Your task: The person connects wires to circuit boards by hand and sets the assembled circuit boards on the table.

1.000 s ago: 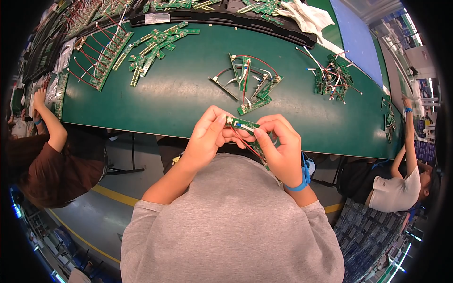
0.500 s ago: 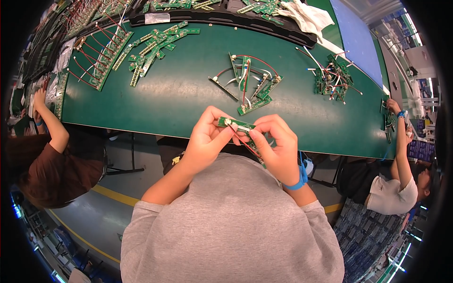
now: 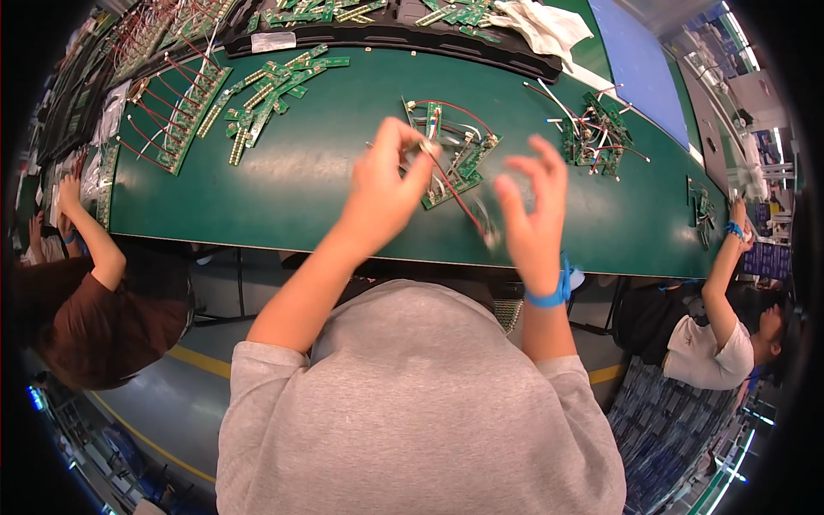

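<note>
— Fingers of the left hand (image 3: 386,184)? 
— Pinched on a red wire (image 3: 455,196) above the green table (image 3: 300,184).
— Right hand (image 3: 532,215)? 
— Spread loose, at three o'clock of the wired circuit boards (image 3: 455,159).

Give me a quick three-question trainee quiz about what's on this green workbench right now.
1. True or false: the left hand is raised over the green table, pinching one end of a red wire.
2. Which wrist wears the blue band? A) left B) right
3. Fill in: the pile of small green circuit boards with wires lies ____ the two hands.

Key: 1 true. 2 B, beside the right hand. 3 between.
</note>
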Demonstrator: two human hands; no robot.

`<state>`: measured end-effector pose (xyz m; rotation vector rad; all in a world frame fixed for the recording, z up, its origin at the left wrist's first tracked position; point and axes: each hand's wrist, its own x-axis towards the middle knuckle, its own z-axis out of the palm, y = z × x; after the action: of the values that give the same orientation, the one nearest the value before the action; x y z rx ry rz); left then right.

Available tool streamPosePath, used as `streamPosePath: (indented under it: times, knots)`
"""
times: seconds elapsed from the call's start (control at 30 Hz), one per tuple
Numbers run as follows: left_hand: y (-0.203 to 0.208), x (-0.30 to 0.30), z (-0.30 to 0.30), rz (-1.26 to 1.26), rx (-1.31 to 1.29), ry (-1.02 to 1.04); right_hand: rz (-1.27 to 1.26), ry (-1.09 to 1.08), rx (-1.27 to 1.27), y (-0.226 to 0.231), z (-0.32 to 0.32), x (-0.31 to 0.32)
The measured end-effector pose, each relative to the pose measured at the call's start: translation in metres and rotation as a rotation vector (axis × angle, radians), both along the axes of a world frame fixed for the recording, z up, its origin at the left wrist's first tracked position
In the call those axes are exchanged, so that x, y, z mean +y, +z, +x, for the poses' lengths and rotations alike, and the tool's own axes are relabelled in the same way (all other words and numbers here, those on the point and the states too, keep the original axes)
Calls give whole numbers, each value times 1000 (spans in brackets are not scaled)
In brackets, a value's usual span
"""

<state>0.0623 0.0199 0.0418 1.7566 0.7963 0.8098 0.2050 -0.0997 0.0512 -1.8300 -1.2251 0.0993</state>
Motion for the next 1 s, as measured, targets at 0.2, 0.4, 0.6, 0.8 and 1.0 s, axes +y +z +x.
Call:
streamPosePath:
  times: [0.2, 0.4, 0.6, 0.8, 1.0]
  knots:
    - [-14, 55, -25, 434, 453, 142, -337, -382, -442, -62, 86, -4]
    - [-44, 86, -86, 455, 887, 398, -225, -368, -380, -52, 94, -9]
    - [-61, 75, -120, 491, 773, 332, -136, -316, 144, -28, 62, -18]
    - [-63, 67, -116, 618, 722, 668, -148, -240, -197, -45, 62, -13]
    - [-68, 65, -115, 607, 748, 576, -135, -249, 98, -44, 69, 3]
